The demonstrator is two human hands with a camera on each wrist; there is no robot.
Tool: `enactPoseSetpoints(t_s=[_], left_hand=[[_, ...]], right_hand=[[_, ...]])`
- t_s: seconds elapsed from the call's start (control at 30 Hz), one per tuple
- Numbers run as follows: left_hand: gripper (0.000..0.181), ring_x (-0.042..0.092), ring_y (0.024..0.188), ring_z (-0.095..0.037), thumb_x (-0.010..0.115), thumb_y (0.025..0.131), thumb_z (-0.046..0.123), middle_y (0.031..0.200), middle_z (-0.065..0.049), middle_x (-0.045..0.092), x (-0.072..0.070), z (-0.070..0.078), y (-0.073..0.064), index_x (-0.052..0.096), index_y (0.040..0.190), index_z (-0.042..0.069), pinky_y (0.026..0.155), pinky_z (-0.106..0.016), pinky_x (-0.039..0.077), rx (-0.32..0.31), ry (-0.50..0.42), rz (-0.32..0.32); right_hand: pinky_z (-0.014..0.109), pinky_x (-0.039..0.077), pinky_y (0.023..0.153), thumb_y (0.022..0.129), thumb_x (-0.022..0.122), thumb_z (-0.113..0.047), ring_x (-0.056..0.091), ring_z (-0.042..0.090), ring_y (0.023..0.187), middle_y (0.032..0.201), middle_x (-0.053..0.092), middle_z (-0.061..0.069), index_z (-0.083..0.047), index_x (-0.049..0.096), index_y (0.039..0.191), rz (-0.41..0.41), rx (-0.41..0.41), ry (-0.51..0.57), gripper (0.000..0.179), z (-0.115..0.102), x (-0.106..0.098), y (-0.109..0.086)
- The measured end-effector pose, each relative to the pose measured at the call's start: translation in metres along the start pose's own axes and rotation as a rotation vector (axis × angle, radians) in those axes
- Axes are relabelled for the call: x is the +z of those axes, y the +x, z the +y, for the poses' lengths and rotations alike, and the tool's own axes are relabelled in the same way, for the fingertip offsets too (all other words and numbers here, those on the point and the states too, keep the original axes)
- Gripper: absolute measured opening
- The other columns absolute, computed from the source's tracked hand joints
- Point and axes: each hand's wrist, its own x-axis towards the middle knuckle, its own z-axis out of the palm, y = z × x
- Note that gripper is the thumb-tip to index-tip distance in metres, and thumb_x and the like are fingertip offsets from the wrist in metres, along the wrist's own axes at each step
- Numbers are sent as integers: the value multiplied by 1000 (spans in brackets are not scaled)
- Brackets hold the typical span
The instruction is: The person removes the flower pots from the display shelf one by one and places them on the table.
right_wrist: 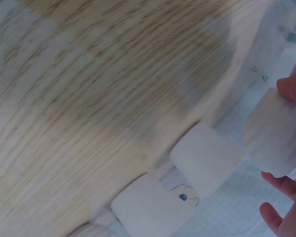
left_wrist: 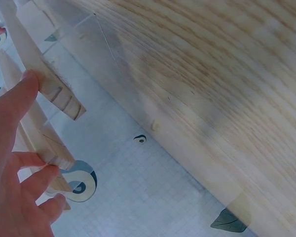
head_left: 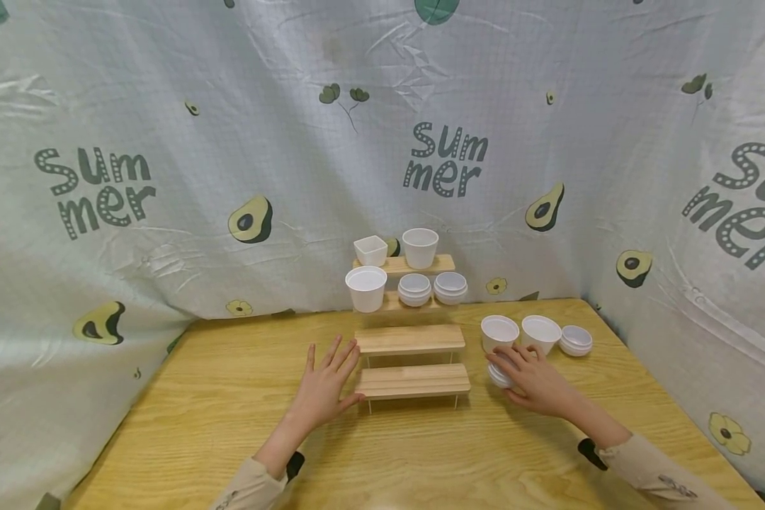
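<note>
Here, left hand [head_left: 324, 388] spread wide, touching wooden rack [head_left: 411, 338] — right hand [head_left: 538, 381] grips white pot [head_left: 498, 375].

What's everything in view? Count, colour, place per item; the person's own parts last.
Table: 1, yellow-brown wood, beneath the stand
Four-tier stand: 1, pale wood boards, mid-table
Square pot: 1, white, top tier left
Tapered pots: 4, white; top tier right, second tier left, two on table right
Small rounded pots: 3, white; two second tier, one table far right
Held pot: 1, white, right of lower tiers
Printed sheeting: piece count unclear, pale grey, around table
Wrist pieces: 2, black, near cuffs
Sleeves: 2, beige, both forearms
Left grip: 1, bare, touching stand's left end
Right grip: 1, bare, holding pot
</note>
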Motion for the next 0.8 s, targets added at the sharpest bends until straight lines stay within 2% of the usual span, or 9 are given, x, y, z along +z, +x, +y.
enactPoseSetpoints(t_s=[0.3,0.5,0.8], left_hand=[[76,28,134,-28,56,76,56,142,-4,37,-5,1,0,39,136,12,103,-61,19,-16,-9,-51],[76,28,133,-29,56,76,56,142,-5,37,-4,1,0,40,135,11,102,-62,20,-13,-14,-43],[76,29,133,-30,57,76,56,141,-5,38,-3,0,0,40,135,11,102,-62,19,-11,-15,-32]], right_hand=[[42,34,72,65,76,-31,50,26,102,119,52,10,-10,52,124,-45,8,-24,67,4,5,-2],[43,36,71,62,78,-34,51,26,101,117,53,9,-10,53,122,-52,12,-47,69,8,11,-4],[43,36,71,63,78,-36,51,26,101,116,52,8,-11,53,123,-95,19,-51,69,12,17,-4]])
